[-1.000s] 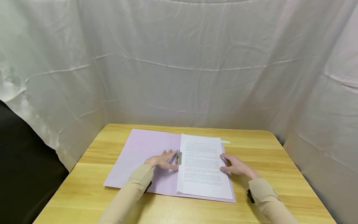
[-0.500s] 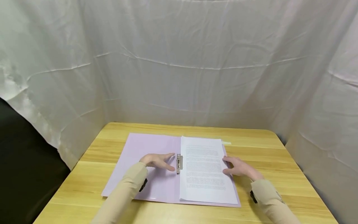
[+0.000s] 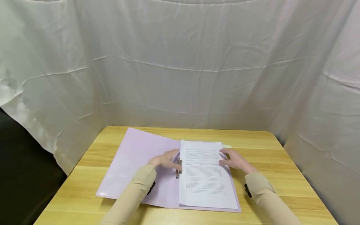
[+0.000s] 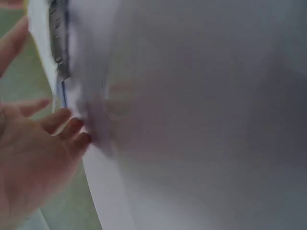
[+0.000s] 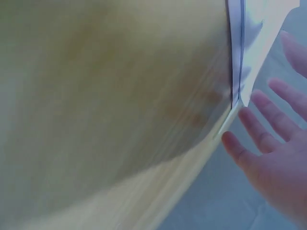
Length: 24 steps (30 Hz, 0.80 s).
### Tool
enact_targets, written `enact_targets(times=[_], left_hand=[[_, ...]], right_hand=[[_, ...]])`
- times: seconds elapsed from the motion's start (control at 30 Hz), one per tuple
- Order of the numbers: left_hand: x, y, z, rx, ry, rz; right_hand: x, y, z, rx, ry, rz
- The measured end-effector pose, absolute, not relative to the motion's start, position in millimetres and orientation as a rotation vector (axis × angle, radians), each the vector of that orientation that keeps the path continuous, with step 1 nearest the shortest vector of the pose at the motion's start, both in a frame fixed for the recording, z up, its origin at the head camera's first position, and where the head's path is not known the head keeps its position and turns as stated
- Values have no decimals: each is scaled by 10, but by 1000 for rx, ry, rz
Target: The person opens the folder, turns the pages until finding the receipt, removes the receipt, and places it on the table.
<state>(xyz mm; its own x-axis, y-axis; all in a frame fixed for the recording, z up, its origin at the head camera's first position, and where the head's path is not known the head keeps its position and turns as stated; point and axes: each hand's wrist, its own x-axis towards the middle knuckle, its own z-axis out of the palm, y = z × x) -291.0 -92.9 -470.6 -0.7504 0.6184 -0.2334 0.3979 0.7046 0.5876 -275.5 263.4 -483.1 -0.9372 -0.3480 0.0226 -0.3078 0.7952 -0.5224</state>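
A lilac folder (image 3: 135,150) lies spread on the wooden table, its left cover tilted up a little at the outer edge. On its right half rests a stack of printed sheets (image 3: 203,184). A metal clip (image 3: 177,175) sits along the spine at the stack's left edge. My left hand (image 3: 164,160) is at this clip, its thumb over the clip and its fingers extended past its upper end. In the left wrist view the fingers (image 4: 50,122) look loosely bent. My right hand (image 3: 234,160) rests with spread fingers at the stack's right edge.
A pale tab or strip (image 3: 226,146) sticks out past the folder's upper right corner. The wooden table (image 3: 270,156) ends at a grey-white curtain (image 3: 180,93) behind and at the sides. Something black (image 3: 25,168) stands at the left.
My left hand drew back from the clip, then returned to it. The folder's left cover has tilted up slightly. My right hand has stayed at the sheets' edge.
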Motion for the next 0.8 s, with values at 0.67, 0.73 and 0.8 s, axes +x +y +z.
enact_targets(times=[0.67,0.73,0.8], left_hand=[[-2670,-787,-4754,639,2460,591],[-2662,-783,-4757,636,2468,583],[-2655,-781,-4753,636,2474,565]], right_hand=[[-3261,2511,-5003,-527,2887,-936],[-3281,2514,-5017,-509,2884,-948],[-3294,2513,-5022,-515,2899,-943]])
